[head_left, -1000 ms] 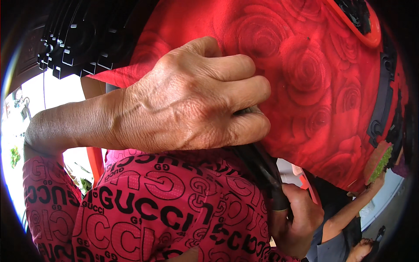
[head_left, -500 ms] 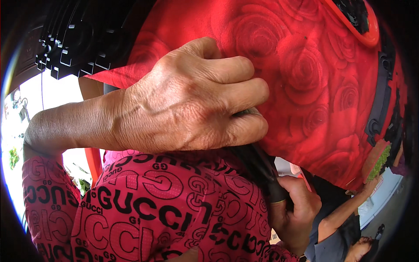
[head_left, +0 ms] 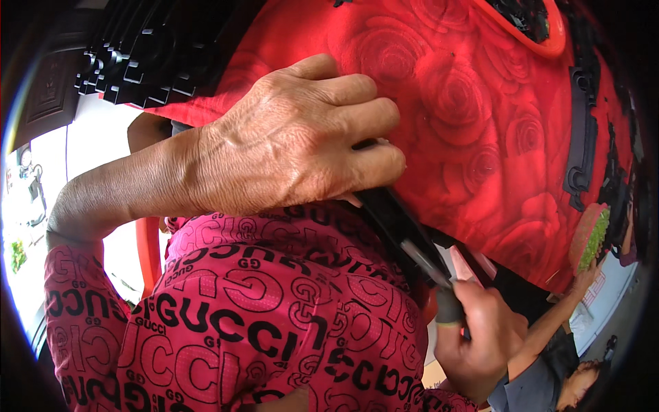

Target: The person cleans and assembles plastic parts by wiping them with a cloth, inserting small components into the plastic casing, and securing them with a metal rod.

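Note:
My left hand [head_left: 295, 141] is closed, its fingers curled around the upper end of a long black plastic piece [head_left: 395, 216]. This piece slants down and right from under the fist, close against my pink patterned shirt [head_left: 233, 316]. Lower right, my right hand [head_left: 484, 336] grips a small knife [head_left: 449, 307] by its dark handle. Its short blade [head_left: 427, 264], slightly blurred, points up and left along the black piece. Whether the blade touches the piece I cannot tell. My left fist hides the piece's upper end.
A red rose-patterned cloth [head_left: 439, 130] covers the surface ahead. Stacked black plastic parts [head_left: 137, 62] stand upper left. A red-rimmed container [head_left: 559, 38] is upper right, near a black strip [head_left: 582, 137]. Another person's arm [head_left: 549, 329] reaches toward a green bumpy thing [head_left: 594, 240].
My right hand has shifted right and slightly down, and the knife blade now shows. My left fist sits a little higher and further left, still holding the black piece.

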A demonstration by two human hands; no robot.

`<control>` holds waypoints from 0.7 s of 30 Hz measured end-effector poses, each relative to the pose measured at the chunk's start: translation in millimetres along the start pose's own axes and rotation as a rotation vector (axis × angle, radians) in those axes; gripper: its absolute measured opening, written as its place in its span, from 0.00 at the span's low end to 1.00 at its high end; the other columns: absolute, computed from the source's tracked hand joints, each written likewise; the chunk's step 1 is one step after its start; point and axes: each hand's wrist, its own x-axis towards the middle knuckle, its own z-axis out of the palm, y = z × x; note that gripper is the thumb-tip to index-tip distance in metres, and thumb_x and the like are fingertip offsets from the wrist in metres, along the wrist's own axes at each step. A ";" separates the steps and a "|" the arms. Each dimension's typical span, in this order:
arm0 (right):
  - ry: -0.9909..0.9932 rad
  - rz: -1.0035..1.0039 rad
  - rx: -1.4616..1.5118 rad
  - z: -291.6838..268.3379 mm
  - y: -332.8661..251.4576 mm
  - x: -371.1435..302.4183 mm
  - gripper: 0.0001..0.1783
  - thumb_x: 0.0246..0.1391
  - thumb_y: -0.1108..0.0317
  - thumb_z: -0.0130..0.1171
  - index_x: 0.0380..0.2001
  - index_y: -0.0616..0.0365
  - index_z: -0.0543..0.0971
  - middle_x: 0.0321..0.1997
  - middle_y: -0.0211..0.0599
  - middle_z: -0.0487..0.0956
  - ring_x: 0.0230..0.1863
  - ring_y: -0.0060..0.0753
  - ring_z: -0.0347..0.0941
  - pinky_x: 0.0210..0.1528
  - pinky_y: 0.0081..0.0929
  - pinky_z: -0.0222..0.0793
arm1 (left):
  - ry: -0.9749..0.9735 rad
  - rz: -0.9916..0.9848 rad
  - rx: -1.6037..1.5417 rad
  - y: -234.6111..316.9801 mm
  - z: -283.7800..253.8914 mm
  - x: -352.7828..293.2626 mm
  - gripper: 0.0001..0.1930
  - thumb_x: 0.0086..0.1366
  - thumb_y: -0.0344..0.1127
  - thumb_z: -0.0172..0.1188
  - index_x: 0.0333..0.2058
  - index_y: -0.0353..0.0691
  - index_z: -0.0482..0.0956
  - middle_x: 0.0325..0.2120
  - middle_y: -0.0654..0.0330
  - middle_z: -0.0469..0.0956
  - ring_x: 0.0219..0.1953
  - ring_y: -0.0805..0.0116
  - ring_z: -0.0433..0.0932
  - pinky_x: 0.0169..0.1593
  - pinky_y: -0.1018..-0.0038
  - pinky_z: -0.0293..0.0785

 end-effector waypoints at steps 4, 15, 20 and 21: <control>0.384 -0.117 0.028 -0.9 21.4 10.5 0.09 0.57 0.74 0.63 0.37 0.72 0.80 0.25 0.43 0.79 0.23 0.34 0.79 0.26 0.28 0.72 | 0.004 -0.130 -0.023 12.0 -12.3 -6.6 0.20 0.49 0.47 0.70 0.40 0.46 0.80 0.28 0.63 0.72 0.30 0.62 0.75 0.35 0.65 0.70; 0.491 -0.139 -0.206 43.7 90.6 124.6 0.12 0.59 0.76 0.60 0.46 0.57 0.82 0.40 0.46 0.84 0.40 0.54 0.82 0.43 0.44 0.77 | 0.000 -0.423 -0.087 48.5 -26.1 -26.9 0.35 0.41 0.38 0.78 0.53 0.45 0.78 0.35 0.60 0.74 0.37 0.57 0.78 0.40 0.61 0.71; 0.637 -0.117 -0.065 62.0 119.7 121.8 0.16 0.58 0.77 0.57 0.49 0.60 0.83 0.42 0.44 0.85 0.42 0.43 0.84 0.48 0.35 0.79 | 0.149 -0.483 -0.137 45.7 -8.7 -25.9 0.41 0.39 0.33 0.79 0.58 0.44 0.76 0.35 0.59 0.73 0.38 0.55 0.77 0.42 0.60 0.71; 0.709 -0.016 0.165 62.4 124.2 114.1 0.16 0.58 0.77 0.56 0.49 0.61 0.83 0.42 0.41 0.86 0.43 0.38 0.84 0.49 0.32 0.79 | 0.168 -0.484 -0.134 44.3 -8.0 -24.1 0.41 0.39 0.33 0.79 0.58 0.44 0.76 0.35 0.59 0.73 0.38 0.55 0.77 0.42 0.60 0.71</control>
